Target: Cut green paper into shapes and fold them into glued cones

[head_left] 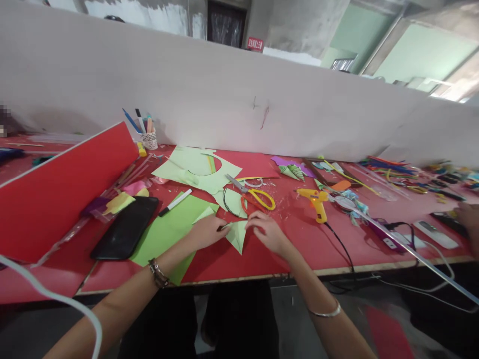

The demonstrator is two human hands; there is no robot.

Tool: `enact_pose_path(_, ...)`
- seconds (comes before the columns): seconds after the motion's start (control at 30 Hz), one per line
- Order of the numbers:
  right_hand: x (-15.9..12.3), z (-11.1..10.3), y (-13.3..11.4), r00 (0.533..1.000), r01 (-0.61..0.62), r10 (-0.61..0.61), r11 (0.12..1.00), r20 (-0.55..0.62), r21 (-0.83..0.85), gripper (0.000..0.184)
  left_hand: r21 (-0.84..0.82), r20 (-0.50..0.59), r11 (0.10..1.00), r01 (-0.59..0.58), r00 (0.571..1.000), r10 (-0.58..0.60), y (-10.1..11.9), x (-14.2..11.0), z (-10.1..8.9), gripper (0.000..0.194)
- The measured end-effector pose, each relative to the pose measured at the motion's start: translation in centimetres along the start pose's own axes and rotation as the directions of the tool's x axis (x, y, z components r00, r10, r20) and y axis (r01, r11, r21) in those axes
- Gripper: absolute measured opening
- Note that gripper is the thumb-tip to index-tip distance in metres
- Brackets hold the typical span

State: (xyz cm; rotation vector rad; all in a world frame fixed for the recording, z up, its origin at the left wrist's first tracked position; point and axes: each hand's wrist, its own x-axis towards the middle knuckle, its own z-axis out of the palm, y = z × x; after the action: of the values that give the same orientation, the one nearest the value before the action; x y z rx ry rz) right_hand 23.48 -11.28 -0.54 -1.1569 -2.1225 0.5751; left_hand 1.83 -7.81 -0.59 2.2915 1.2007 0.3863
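On the left half of the red bench [239, 268], a green sheet [164, 232] lies beside a black phone [125, 228], a white marker [175, 203] on its upper part; left forearm crosses the sheet, so a sideways sweep could drag paper and marker together. Centre, near the front edge: folded pale-green piece [236, 238] between the hands. Left hand [205, 232] appears to pinch its left corner; right hand [270, 233] has fingers curled narrow at its upper right corner, firm hold cannot tell. Uneven pull might crease or tear it, paper looking thin. Scissors [264, 198] lie just beyond the right hand; a careless reach could catch them. Further right, glue gun [317, 203], cord over the edge: a forearm snag might pull it down. Count, left to right: phone 1, green sheet 1, marker 1, worked piece 1, scissors at least 1 (second pair cannot tell), glue gun 1.
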Motion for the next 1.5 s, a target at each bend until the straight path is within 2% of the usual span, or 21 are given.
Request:
enact_pose_path(0.07,-1.8,-1.2,0.5,0.982,-0.074,0.063,0.996,-0.177,-0.053,0.022,0.095,0.001,0.995,0.018,1.0,-0.018,0.4,-0.5,0.3,0.035)
enact_pose_path(0.1,-2.7,-2.0,1.1,0.944,-0.144,0.111,0.986,-0.309,-0.085,0.018,0.11,0.007,0.994,0.025,1.0,-0.026,0.7,-0.8,0.2,0.035)
enact_pose_path(0.13,-3.5,-2.9,1.8,0.881,-0.231,0.154,0.965,-0.447,-0.124,0.014,0.101,0.005,0.994,0.039,0.999,-0.04,0.9,-1.0,-0.1,0.034)
enact_pose_path(0.2,-4.9,-4.6,3.5,0.691,-0.432,0.185,0.881,-0.699,-0.193,0.016,0.046,-0.005,0.997,0.07,0.998,-0.07,1.4,-1.3,-1.0,0.034)
enact_pose_path(0.23,-5.3,-5.3,4.5,0.602,-0.525,0.176,0.822,-0.779,-0.22,0.024,0.018,-0.01,0.996,0.092,0.996,-0.092,1.5,-1.4,-1.7,0.034)
enact_pose_path(0.27,-5.7,-6.0,5.5,0.547,-0.604,0.156,0.754,-0.823,-0.259,0.035,-0.005,-0.009,0.994,0.112,0.994,-0.112,1.6,-1.4,-2.3,0.034)
enact_pose_path(0.3,-5.9,-6.6,6.4,0.519,-0.668,0.132,0.679,-0.845,-0.305,0.048,-0.014,-0.003,0.991,0.136,0.991,-0.137,1.6,-1.4,-2.9,0.034)
enact_pose_path(0.37,-6.1,-7.3,8.1,0.504,-0.754,0.161,0.562,-0.849,-0.341,0.065,-0.015,0.07,0.984,0.178,0.982,-0.177,1.6,-1.1,-3.8,0.035)
enact_pose_path(0.43,-6.0,-7.6,9.5,0.532,-0.781,0.246,0.512,-0.81,-0.357,0.068,-0.014,0.145,0.975,0.222,0.965,-0.218,1.6,-0.8,-4.2,0.036)
enact_pose_path(0.53,-6.0,-8.1,11.0,0.573,-0.774,0.292,0.499,-0.766,-0.389,0.054,-0.017,0.192,0.965,0.26,0.949,-0.252,1.8,-0.2,-4.1,0.036)
enact_pose_path(0.6,-5.9,-8.6,11.9,0.562,-0.784,0.294,0.486,-0.773,-0.385,0.05,-0.008,0.192,0.964,0.264,0.947,-0.258,2.0,0.1,-4.0,0.036)
enact_pose_path(0.7,-5.8,-9.3,12.8,0.529,-0.823,0.455,0.48,-0.716,-0.303,0.044,0.012,0.189,0.964,0.266,0.946,-0.264,2.1,0.2,-3.9,0.037)
enact_pose_path(0.77,-5.7,-9.4,13.0,0.544,-0.814,0.526,0.519,-0.654,-0.259,0.043,0.017,0.191,0.961,0.275,0.943,-0.273,2.1,0.1,-3.8,0.036)
enact_pose_path(0.8,-5.7,-9.5,12.7,0.562,-0.798,0.523,0.546,-0.641,-0.255,0.043,0.02,0.19,0.96,0.281,0.941,-0.279,2.0,0.0,-3.8,0.036)
enact_pose_path(0.87,-5.6,-9.5,11.6,0.597,-0.758,0.464,0.593,-0.655,-0.271,0.043,0.025,0.178,0.958,0.286,0.941,-0.286,1.7,-0.3,-3.6,0.036)
enact_pose_path(0.97,-5.4,-9.4,8.1,0.636,-0.714,0.442,0.648,-0.633,-0.265,0.04,0.005,0.179,0.96,0.281,0.944,-0.278,1.0,-0.7,-3.1,0.038)
enact_pose_path(1.07,-5.0,-8.6,3.9,0.762,-0.619,0.447,0.716,-0.469,-0.323,0.034,-0.021,0.185,0.964,0.264,0.949,-0.255,0.3,-1.0,-2.7,0.037)
enact_pose_path(1.13,-4.6,-7.3,1.7,0.831,-0.555,0.472,0.748,-0.296,-0.364,0.037,-0.004,0.157,0.969,0.245,0.958,-0.242,-0.1,-1.1,-2.4,0.036)
enact_pose_path(1.23,-3.8,-4.9,-0.2,0.856,-0.505,0.502,0.76,-0.124,-0.409,0.045,0.022,0.133,0.971,0.238,0.962,-0.239,-0.4,-1.3,-2.1,0.036)
enact_pose_path(1.37,-3.0,-2.4,-1.1,0.884,-0.438,0.465,0.785,-0.052,-0.438,0.053,0.001,0.101,0.968,0.249,0.963,-0.248,-0.5,-1.5,-1.8,0.038)
enact_pose_path(1.5,-2.4,-1.6,-1.6,0.911,-0.353,0.412,0.817,0.033,-0.457,0.053,-0.044,0.036,0.973,0.227,0.974,-0.226,-0.4,-1.6,-1.6,0.036)
